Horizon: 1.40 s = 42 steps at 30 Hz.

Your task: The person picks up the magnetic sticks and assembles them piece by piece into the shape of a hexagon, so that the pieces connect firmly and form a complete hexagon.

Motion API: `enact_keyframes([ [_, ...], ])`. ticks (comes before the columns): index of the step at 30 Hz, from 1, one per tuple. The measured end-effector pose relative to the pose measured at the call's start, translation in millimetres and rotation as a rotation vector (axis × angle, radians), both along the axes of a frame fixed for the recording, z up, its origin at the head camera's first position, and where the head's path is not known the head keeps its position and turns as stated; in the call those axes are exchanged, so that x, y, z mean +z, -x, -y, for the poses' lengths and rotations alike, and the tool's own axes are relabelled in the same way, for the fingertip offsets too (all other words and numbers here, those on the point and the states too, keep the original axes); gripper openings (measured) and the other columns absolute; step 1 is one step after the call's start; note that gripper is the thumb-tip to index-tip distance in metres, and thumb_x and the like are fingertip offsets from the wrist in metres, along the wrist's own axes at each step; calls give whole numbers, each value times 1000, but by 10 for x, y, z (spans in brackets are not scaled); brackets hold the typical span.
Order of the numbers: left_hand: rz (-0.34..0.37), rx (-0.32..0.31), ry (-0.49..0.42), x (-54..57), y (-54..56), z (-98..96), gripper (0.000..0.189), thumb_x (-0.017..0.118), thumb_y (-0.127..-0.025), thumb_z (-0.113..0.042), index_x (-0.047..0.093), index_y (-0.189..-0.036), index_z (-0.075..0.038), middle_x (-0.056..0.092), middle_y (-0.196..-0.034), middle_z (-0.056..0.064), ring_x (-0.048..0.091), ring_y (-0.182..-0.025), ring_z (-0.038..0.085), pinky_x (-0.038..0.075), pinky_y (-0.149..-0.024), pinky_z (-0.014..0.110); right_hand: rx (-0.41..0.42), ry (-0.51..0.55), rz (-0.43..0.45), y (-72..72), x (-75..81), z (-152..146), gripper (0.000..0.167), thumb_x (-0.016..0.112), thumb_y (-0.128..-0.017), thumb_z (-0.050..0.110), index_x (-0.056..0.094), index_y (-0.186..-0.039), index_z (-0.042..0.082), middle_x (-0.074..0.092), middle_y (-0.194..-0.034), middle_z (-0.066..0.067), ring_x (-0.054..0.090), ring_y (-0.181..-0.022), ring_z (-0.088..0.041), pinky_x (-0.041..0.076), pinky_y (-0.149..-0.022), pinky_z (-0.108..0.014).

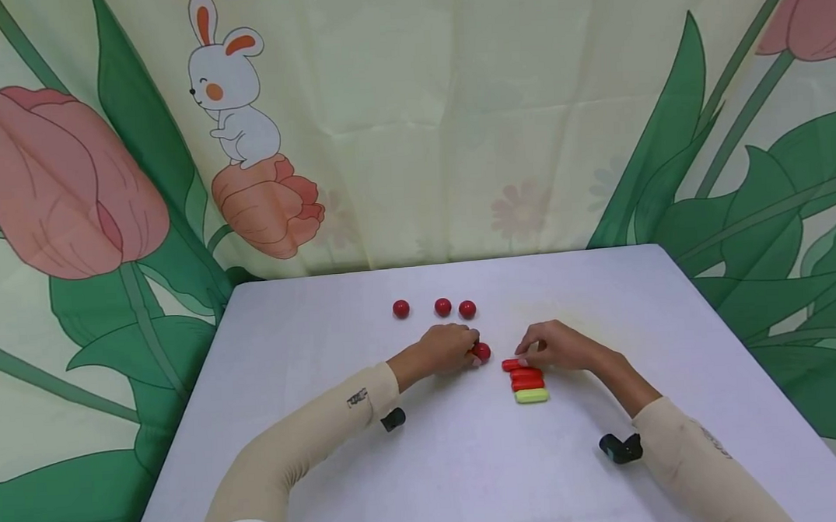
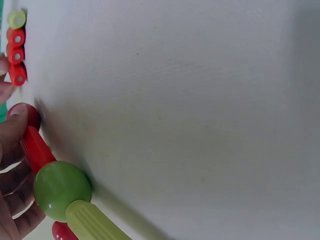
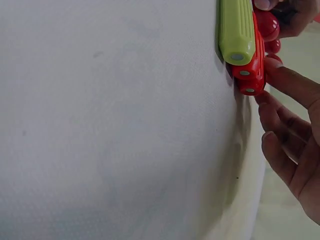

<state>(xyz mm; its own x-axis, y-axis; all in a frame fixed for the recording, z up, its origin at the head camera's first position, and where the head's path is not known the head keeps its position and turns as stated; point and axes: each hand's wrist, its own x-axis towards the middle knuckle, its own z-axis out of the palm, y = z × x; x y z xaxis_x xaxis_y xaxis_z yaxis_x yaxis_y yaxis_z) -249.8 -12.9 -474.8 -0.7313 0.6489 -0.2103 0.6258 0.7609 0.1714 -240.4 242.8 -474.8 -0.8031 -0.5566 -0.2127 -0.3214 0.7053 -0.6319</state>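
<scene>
My left hand (image 1: 450,347) grips a joined piece. In the left wrist view its thumb lies on a red ball (image 2: 33,117), and its fingers curl behind a red magnetic rod (image 2: 37,149). That rod runs to a green ball (image 2: 62,191), which joins a yellow-green rod (image 2: 92,222). My right hand (image 1: 558,344) pinches the farthest red rod (image 1: 510,364) with thumb and forefinger, its other fingers spread loosely. Two more red rods (image 1: 527,379) and a yellow-green rod (image 1: 532,396) lie side by side nearer me, with grey discs in their ends.
Three red balls (image 1: 443,307) sit beyond my left hand on the white table (image 1: 413,479). Behind the far edge hangs a cloth (image 1: 412,137) printed with tulips and a rabbit. Dark wrist cameras (image 1: 621,448) hang below both sleeves.
</scene>
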Motion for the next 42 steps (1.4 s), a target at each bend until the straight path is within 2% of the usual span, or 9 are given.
enact_keyframes([
  [4,10,5,-7,15,-6,22,33,73,-93,-35,66,-117,-14,65,-88,-4,56,-78,8,45,-65,19,19,-20,-10,3,-18,-4,15,76,-90,17,79,-104,15,71,-100,2,61,-89,-13,53,-71,-24],
  [11,50,27,-44,10,-12,93,34,72,-93,-34,65,-120,-14,67,-93,-4,57,-80,7,47,-67,19,13,-39,-20,9,-49,22,22,76,-89,16,78,-111,11,71,-101,0,60,-88,-13,53,-71,-23],
  [21,176,129,-131,-75,27,244,34,73,-93,-35,64,-121,-18,65,-91,-8,59,-81,8,49,-71,22,-24,-73,-24,32,-107,93,23,79,-87,18,77,-109,14,69,-99,3,59,-88,-13,53,-73,-25],
  [26,205,147,-162,-64,28,307,33,73,-92,-35,64,-120,-18,64,-90,-7,58,-81,9,49,-73,23,-34,-76,-9,44,-89,128,27,80,-86,19,76,-112,13,69,-102,1,59,-92,-14,54,-76,-26],
  [32,221,149,-177,-33,15,347,32,72,-93,-35,64,-119,-18,62,-88,-7,58,-81,10,48,-73,24,-57,-62,1,81,-72,159,30,78,-88,20,73,-116,13,70,-106,1,59,-91,-14,53,-74,-24],
  [42,232,159,-162,-3,8,365,34,73,-92,-36,64,-120,-18,62,-88,-8,58,-80,10,49,-72,23,-40,19,-24,130,-33,217,27,75,-90,17,72,-117,13,70,-106,-1,59,-89,-16,53,-72,-24],
])
